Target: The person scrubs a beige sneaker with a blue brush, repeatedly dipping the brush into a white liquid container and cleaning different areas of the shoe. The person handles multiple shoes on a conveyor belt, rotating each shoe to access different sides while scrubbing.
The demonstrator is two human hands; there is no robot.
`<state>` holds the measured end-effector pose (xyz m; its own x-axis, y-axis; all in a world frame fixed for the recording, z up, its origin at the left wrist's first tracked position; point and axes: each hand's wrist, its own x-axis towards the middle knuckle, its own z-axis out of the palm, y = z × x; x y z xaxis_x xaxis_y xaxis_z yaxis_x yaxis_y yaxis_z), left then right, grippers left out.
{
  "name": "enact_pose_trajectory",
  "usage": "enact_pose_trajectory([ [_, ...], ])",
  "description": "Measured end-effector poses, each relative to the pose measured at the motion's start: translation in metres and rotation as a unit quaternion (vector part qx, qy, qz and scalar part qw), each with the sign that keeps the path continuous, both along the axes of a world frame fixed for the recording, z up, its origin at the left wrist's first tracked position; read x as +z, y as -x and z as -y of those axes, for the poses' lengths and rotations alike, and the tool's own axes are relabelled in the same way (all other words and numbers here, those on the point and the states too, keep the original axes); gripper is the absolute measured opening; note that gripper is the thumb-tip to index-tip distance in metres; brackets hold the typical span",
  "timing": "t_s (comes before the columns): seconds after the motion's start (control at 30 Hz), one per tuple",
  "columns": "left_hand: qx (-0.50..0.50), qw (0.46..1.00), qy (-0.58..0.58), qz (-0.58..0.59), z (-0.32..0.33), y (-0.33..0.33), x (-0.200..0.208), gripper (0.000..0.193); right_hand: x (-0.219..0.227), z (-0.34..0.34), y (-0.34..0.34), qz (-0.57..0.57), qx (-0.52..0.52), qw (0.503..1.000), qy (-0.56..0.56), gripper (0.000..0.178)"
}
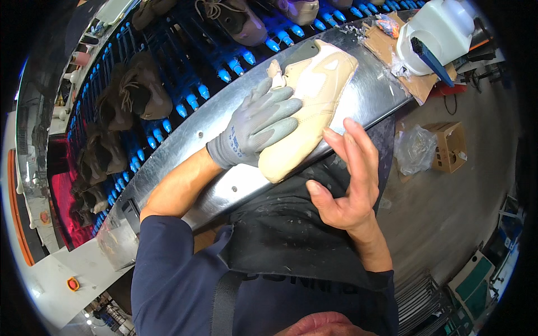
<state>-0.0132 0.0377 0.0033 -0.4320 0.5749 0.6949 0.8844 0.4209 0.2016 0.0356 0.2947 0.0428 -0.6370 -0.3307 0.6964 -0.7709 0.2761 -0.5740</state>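
A beige-and-cream shoe (315, 112) with a dark opening lies tilted on the metal ledge, its rounded toe at the near edge. My left hand (262, 124), in a grey glove, lies over the upper and holds the shoe against the ledge, its fingers stretched across it. The glove hides part of the shoe. Bare and raised just right of the toe, my right hand (354, 179) is open with thumb and fingers apart. Nothing is in it, and a fingertip comes close to the shoe's side.
Beyond the metal ledge (218, 187) runs a rack with blue-tipped rods (193, 101), carrying several dark shoes (147, 89). A white plastic container (440, 36) and a brush (428, 59) sit on cardboard at the far right. A cardboard box (450, 147) with a plastic bag (416, 148) stands on the floor.
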Motion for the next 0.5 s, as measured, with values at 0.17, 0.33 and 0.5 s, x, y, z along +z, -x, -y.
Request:
enact_pose_trajectory([
  [0.17,0.019,1.0,0.002,0.012,0.0,-0.001,-0.004,0.074,0.026,0.011,0.007,-0.023,0.011,0.989,-0.147,0.08],
  [0.33,0.031,0.999,0.023,0.027,-0.002,-0.004,-0.009,0.078,0.035,0.015,0.0,-0.018,-0.002,0.97,-0.244,0.081],
  [0.5,0.023,0.999,0.029,0.008,-0.004,-0.002,-0.011,0.078,0.038,0.013,-0.011,-0.015,-0.002,0.964,-0.264,0.078],
])
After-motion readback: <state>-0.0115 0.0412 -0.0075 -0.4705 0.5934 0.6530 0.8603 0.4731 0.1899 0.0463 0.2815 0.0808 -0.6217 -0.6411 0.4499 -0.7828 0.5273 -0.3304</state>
